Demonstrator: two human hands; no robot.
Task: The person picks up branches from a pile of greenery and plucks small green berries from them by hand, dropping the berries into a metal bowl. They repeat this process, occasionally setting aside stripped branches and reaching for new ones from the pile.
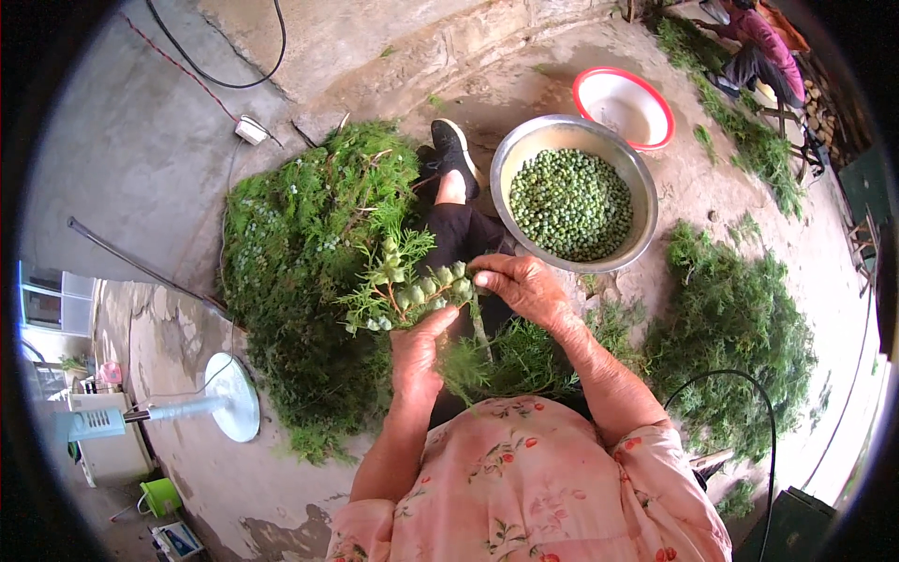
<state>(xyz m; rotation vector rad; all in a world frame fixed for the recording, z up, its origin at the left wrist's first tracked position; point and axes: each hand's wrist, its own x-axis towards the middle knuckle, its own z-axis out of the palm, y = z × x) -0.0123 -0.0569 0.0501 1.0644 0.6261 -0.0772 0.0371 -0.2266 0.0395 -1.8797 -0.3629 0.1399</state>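
A conifer sprig (391, 290) with feathery leaves and several plump green cones is in front of my lap. My left hand (419, 361) is closed around its lower part, palm partly hidden by the foliage. At the right end of the cone cluster, the thumb and fingers of my right hand (529, 288) pinch together on a green cone, mostly hidden by the fingertips. Beyond my right hand stands a wide metal basin (648, 201) holding a heap of small green cones (571, 206). More green foliage (524, 361) lies under my forearms.
A big heap of cut branches (309, 215) lies at my left, another pile (730, 328) at my right. Behind the metal basin is a red-rimmed white basin (661, 105). A standing fan (232, 398) lies at left near a power socket (251, 129). Another person (773, 51) sits far right.
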